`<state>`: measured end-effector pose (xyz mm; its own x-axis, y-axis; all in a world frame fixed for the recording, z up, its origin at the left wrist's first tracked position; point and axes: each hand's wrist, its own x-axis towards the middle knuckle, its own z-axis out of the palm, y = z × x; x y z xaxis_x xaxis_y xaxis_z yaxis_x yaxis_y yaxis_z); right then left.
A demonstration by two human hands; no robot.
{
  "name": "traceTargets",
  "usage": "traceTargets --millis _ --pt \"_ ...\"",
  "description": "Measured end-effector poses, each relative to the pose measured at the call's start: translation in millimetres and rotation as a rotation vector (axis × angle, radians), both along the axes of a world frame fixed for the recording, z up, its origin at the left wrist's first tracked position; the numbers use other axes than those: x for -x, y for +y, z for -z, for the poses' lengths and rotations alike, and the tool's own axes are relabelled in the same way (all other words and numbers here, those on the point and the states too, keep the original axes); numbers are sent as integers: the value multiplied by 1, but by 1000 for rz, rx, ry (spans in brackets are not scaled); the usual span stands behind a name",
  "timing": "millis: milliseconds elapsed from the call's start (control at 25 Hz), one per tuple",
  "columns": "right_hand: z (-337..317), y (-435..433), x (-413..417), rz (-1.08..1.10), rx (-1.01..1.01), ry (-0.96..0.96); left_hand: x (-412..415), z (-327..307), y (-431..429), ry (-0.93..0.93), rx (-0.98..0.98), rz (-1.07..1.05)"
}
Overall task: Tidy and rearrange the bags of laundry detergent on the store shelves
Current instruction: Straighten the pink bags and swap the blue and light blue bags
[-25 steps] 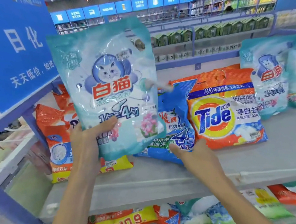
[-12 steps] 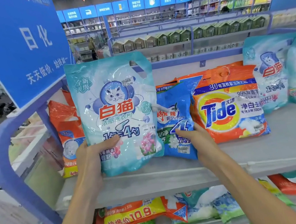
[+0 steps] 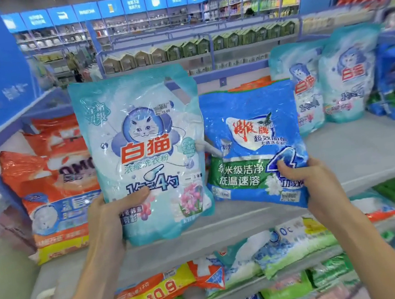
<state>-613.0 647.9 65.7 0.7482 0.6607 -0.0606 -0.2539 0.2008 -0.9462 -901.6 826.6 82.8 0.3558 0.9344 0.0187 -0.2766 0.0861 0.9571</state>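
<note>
Above shelf (image 3: 360, 150), each hand (image 3: 104, 219) grips a bag (image 3: 140, 152).

Pale cat bag (image 3: 141, 155) – blue bag (image 3: 254, 141) beside it (both upright).

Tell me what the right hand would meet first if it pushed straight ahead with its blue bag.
Probably the orange bag standing behind the blue bag that the right hand grips; only its top edge shows, so depth is unclear.
</note>
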Motion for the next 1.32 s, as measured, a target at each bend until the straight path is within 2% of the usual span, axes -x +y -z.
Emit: traceTargets --millis 360,640,800,1080,1320 --pt "12 -125 -123 61 -21 71 -151 2 -91 -75 55 119" --pt "3 -196 -224 81 -17 72 -269 10 -149 -29 91 160" --pt "5 -225 -266 127 -11 16 -323 6 -154 -19 115 151" --pt "10 -232 -315 189 -10 52 -441 2 -134 -39 146 168" --pt "19 -222 -354 111 21 49 -500 17 -115 41 92 -4"
